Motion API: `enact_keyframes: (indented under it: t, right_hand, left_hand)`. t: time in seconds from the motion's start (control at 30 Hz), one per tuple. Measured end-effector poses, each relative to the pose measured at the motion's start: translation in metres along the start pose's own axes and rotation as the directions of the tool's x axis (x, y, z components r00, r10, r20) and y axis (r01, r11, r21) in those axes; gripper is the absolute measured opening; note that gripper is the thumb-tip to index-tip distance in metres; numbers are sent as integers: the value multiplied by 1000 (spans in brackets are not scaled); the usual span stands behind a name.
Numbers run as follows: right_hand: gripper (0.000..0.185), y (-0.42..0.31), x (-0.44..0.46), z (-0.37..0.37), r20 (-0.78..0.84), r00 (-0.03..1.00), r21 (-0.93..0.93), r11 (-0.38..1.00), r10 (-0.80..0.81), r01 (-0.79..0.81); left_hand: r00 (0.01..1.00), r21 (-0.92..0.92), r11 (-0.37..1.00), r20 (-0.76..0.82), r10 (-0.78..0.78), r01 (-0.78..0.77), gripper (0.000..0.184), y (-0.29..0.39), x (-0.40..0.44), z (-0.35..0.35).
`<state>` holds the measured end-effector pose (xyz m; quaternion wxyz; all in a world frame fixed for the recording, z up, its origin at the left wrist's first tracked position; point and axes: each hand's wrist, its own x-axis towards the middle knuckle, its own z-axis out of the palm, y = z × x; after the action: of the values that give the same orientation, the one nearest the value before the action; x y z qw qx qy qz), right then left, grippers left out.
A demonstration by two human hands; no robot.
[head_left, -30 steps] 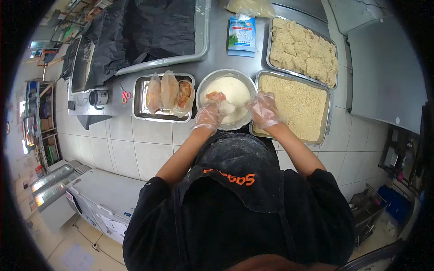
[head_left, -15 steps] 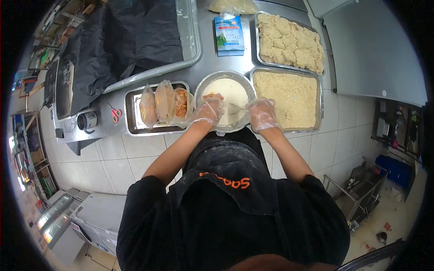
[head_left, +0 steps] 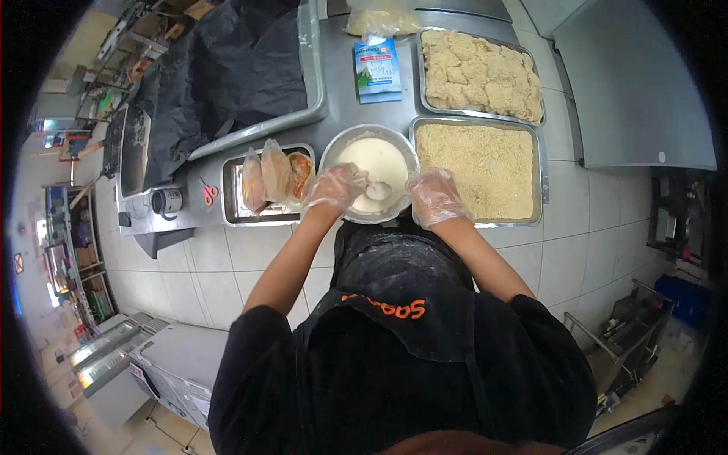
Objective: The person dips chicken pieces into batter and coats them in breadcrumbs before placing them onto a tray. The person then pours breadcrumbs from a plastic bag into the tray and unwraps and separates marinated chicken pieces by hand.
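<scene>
The steel bench (head_left: 340,87) bears a metal bowl (head_left: 327,152), two crumb-filled trays (head_left: 541,178), a tray of bags (head_left: 232,182), a large grey tray (head_left: 314,76), a blue packet (head_left: 378,72), scissors (head_left: 208,191) and a mug (head_left: 171,200).

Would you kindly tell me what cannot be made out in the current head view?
All in the head view:
Spoon: the handle's end is hidden, apparently by the right hand.
Left hand: its own back hides whether it grips anything.
Black sheet: covers whatever lies beneath.
Blue packet: fine print too small to read.
</scene>
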<state>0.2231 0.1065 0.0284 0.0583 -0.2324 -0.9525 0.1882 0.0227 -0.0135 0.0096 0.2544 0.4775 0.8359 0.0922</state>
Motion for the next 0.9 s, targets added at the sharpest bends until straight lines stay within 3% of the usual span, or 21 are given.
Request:
enact_keyframes:
  t: [0.03, 0.07, 0.1, 0.13, 0.17, 0.23, 0.27, 0.33, 0.4, 0.43, 0.47, 0.5, 0.57, 0.6, 0.67, 0.83, 0.9]
  right_hand:
    - [14, 4, 0, -6, 160, 984, -5, 997, 78, -78]
    - [14, 8, 1, -13, 152, 985, 1, 997, 81, -82]
    - [17, 12, 3, -19, 279, 956, -27, 996, 94, -90]
    - [21, 16, 3, -23, 403, 909, -55, 994, 106, -92]
    - [21, 24, 0, -25, 401, 910, -50, 995, 104, -91]
    - [28, 48, -12, -31, 224, 964, 250, 947, 145, -201]
    - [28, 67, -21, -31, 226, 964, 251, 948, 139, -196]
    - [47, 120, -43, -24, 156, 912, 378, 830, 379, -410]
    - [44, 170, -71, -25, -117, 846, 372, 813, 520, -448]
    - [44, 196, -89, -25, -267, 815, 214, 856, 515, -471]
    - [47, 217, -106, -23, -406, 779, 49, 862, 478, -504]
    - [47, 229, -118, -21, -401, 778, 48, 859, 484, -510]
    - [47, 251, -139, -18, -227, 508, 172, 548, 831, -819]
    - [47, 270, -151, 0, -232, 501, 169, 542, 834, -823]
    - [49, 308, -171, 46, -314, 616, 218, 686, 723, -694]
    - [47, 314, -176, 30, -252, 545, 258, 598, 800, -758]
    - [45, 314, -177, 24, -251, 518, 222, 570, 817, -791]
  left_hand:
    - [1000, 27, 999, -6, -29, 29, 36, 7, -3, -10]
    - [999, 69, 998, -40, 7, -4, 42, 5, -2, -11]
    - [999, 76, 997, -39, 10, -7, 42, 7, -1, -16]
    - [990, 17, 991, -41, -134, 135, 42, 10, 0, -22]
    - [960, -45, 961, -38, -276, 275, 42, 14, 1, -26]
    - [964, -48, 964, -44, -262, 260, 42, 11, 9, -16]
    - [962, 56, 961, -57, -268, 271, 42, 1, 16, -1]
    - [949, 203, 927, -69, -308, 316, 43, -24, 30, 31]
    - [927, 172, 911, -70, -368, 375, 44, -20, 28, 28]
    - [902, 141, 891, -70, -427, 433, 47, -21, 28, 26]
    - [917, 166, 902, -98, -387, 399, 50, -47, 33, 42]
    - [918, 167, 903, -90, -386, 396, 50, -28, 25, 28]
    - [887, 125, 879, -62, -457, 461, 45, 27, -3, -18]
    - [892, 124, 883, -58, -449, 453, 45, 23, -7, -13]
    - [863, 98, 861, -139, -485, 499, 47, 1, -11, -5]
    - [830, -51, 846, -171, -531, 530, 50, 45, -25, -35]
    - [911, -79, 939, -229, -343, 334, 41, 63, -30, -43]
